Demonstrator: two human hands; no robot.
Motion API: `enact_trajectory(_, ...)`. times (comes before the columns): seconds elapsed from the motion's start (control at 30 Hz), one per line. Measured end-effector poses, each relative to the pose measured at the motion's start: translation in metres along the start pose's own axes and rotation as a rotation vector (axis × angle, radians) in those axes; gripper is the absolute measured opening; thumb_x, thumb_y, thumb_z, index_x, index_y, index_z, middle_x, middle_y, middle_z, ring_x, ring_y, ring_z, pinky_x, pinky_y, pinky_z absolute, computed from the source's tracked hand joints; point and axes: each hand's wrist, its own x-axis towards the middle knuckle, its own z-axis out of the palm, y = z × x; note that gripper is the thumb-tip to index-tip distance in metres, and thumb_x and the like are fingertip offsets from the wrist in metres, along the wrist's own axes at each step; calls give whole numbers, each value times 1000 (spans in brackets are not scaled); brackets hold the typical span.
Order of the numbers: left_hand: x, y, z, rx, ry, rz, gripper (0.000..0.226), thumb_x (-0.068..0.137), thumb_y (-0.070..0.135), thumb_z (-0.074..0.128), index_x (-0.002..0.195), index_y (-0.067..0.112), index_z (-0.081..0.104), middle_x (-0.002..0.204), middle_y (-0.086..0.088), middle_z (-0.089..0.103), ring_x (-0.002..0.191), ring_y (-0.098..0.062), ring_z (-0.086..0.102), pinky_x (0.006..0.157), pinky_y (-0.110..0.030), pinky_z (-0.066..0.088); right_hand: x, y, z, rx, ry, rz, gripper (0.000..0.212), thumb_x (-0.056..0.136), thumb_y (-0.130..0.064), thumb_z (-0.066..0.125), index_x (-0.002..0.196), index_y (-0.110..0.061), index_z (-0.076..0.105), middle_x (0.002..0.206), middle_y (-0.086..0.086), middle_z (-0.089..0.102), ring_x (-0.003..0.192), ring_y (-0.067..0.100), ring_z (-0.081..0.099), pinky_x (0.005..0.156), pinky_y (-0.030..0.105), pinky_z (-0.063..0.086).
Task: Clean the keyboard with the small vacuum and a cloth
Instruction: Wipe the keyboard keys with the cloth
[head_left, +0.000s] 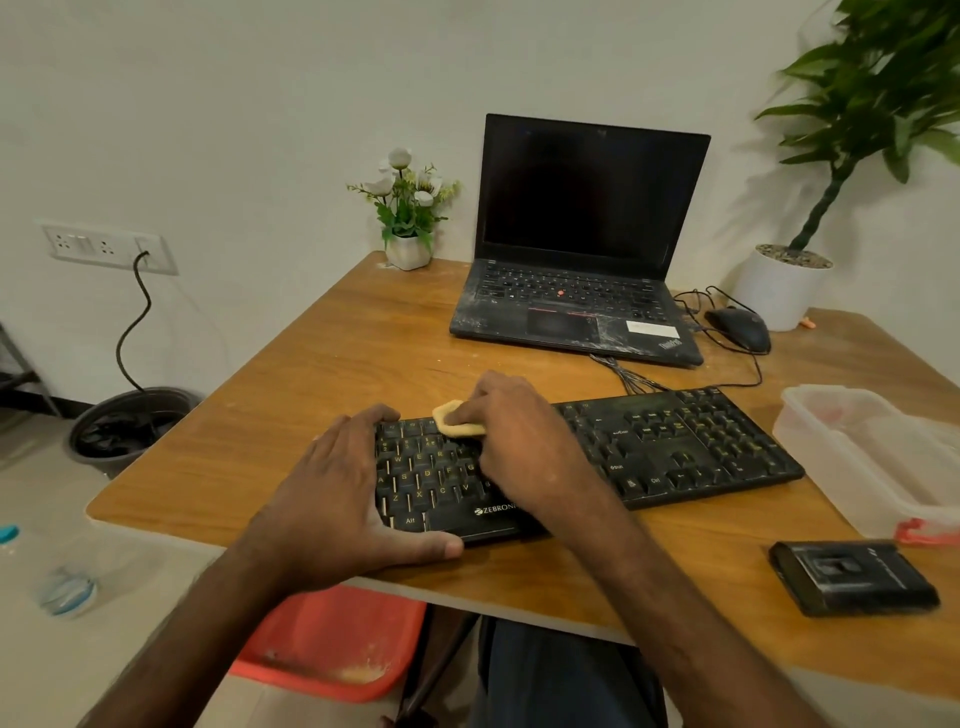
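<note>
Ok, head view only. Wooden table (322, 364) set against a plain white wall. Clock positions are taken from the keyboard (675, 447), which lies across the near middle of the table, a bit skewed.

- 12 o'clock: open laptop (587, 244), screen dark, deck dusty.
- 11 o'clock: small white pot of flowers (408, 208) at the table's far corner.
- 1 o'clock: black mouse (740, 328), wired, just beside the laptop. White planter (779, 291) with a tall green plant sits behind it.
- 3 o'clock: clear plastic container (872, 457), near the keyboard's right end.
- 5 o'clock: black boxy gadget (852, 582) lying flat by the table's near edge. Can't tell if it's the vacuum.
- 9 o'clock, off the table: wall socket (104, 247) with a black cable hanging down to a dark bin (130, 426) on the floor.
- 7 o'clock, under the table edge: red plastic tub (332, 639).

Left hand (337, 499) clamps the keyboard's left end, fingers curled over the far edge and thumb along the near edge.

Right hand (519, 441) is palm down over the left-centre keys. Its bent fingers hold a small yellow cloth (457, 421) against the top key row, at the keyboard's 10 o'clock corner. Only the cloth's left part shows past the fingertips.
</note>
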Motion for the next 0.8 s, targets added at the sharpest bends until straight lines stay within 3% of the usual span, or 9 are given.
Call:
enact_trajectory(0.1, 0, -1, 0, -8, 1, -7, 138, 41, 100, 62, 150, 30, 14, 142, 12, 33, 129, -4, 36, 114, -34, 36, 1, 3, 1, -78, -6, -33, 46, 92, -12, 62, 135, -28, 56, 123, -1, 50, 113, 15, 42, 101, 33, 41)
enact_trajectory(0.3, -1, -1, -1, -23, 0, -16, 139, 41, 100, 63, 150, 30, 13, 145, 11, 33, 131, -7, 36, 115, -39, 38, -4, 38, -14, -115, 21, 119, 43, 90, -9, 65, 126, -33, 64, 113, -5, 50, 107, 13, 46, 98, 35, 46)
enact_trajectory(0.47, -1, 0, 0, -4, -6, -5, 138, 44, 98, 64, 151, 27, 14, 145, 9, 33, 131, -5, 35, 116, -36, 35, 8, 3, -4, 13, 23, 24, 40, 89, -7, 64, 124, -27, 65, 119, -3, 52, 109, 14, 47, 100, 35, 45)
enact_trajectory(0.57, -1, -1, -1, -3, -9, -7, 138, 42, 100, 62, 150, 28, 14, 144, 10, 34, 130, -6, 36, 114, -38, 38, 8, 2, -1, -49, -5, -39, 41, 91, -8, 62, 127, -27, 62, 119, -2, 50, 109, 14, 45, 98, 35, 46)
enact_trajectory(0.73, 0, -3, -1, -20, -11, 6, 134, 43, 100, 62, 148, 29, 17, 139, 12, 35, 128, -6, 38, 114, -39, 39, 8, 56, -21, -62, 5, 166, 35, 89, -7, 64, 119, -25, 69, 114, -4, 56, 103, 12, 52, 94, 32, 47)
enact_trajectory(0.8, -1, -4, 0, -17, -5, 10, 134, 43, 100, 63, 148, 29, 18, 139, 12, 35, 128, -6, 37, 114, -39, 38, 10, 67, -28, -2, -16, 184, 36, 88, -3, 65, 116, -25, 72, 108, -8, 56, 93, 8, 52, 83, 27, 48)
